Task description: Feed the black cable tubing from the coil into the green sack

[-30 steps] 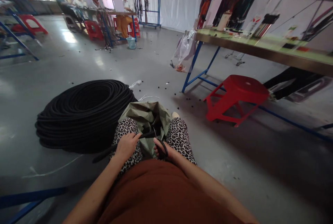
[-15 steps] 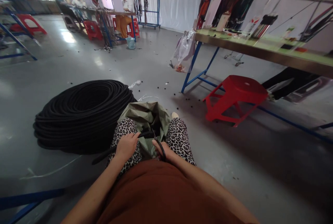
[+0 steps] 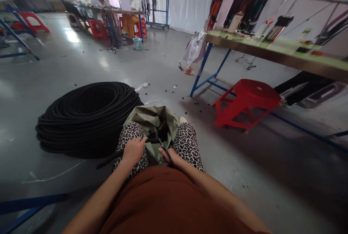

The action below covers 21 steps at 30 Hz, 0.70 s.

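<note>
My left hand is closed round a length of black cord, whose front end sticks out to the right past my fingers. My right hand grips a pair of scissors with black handles; the blades point up at the end of the cord. Whether the blades are apart is too small to tell. Between my knees stands an olive-green sack, its mouth gaping, with dark contents inside. On the floor to the left lies a big coil of black cord.
A red stool stands at the right beside a workbench with blue legs. Small black bits are scattered on the floor. White string lies front left, near a blue metal frame. Two people sit at a far table.
The view has shifted slightly. The scissors have tilted a little at the end of the cord, while both hands keep nearly the same place and hold.
</note>
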{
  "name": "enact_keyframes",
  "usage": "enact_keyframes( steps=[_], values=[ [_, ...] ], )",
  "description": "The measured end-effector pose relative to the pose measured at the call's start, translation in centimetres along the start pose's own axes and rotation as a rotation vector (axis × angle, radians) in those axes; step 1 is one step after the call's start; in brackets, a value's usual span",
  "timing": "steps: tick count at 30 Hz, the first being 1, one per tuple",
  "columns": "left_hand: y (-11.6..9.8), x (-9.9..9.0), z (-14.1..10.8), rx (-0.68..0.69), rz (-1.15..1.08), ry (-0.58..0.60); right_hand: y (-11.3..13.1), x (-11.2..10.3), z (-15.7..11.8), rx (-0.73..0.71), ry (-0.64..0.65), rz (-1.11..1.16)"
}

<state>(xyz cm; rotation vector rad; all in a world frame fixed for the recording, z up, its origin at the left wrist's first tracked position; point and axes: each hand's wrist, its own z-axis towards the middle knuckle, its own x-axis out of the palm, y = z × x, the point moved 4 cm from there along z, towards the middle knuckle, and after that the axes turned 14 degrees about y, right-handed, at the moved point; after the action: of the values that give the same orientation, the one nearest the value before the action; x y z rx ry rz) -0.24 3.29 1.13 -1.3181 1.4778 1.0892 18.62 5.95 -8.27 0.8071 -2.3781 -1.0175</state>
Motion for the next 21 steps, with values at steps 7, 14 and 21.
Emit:
enact_keyframes(
  steps=[7, 14, 21],
  values=[
    [0.2, 0.2, -0.3, -0.008, -0.006, -0.019, 0.8, 0.0, -0.6, 0.067, -0.063, -0.237],
    [0.2, 0.2, -0.5, -0.007, -0.051, -0.032, 1.1, -0.1, -0.8, 0.031, -0.043, -0.227],
    [0.4, -0.3, -0.8, -0.043, -0.07, -0.045, 0.7, -0.2, -1.1, 0.044, -0.036, -0.098]
  ],
)
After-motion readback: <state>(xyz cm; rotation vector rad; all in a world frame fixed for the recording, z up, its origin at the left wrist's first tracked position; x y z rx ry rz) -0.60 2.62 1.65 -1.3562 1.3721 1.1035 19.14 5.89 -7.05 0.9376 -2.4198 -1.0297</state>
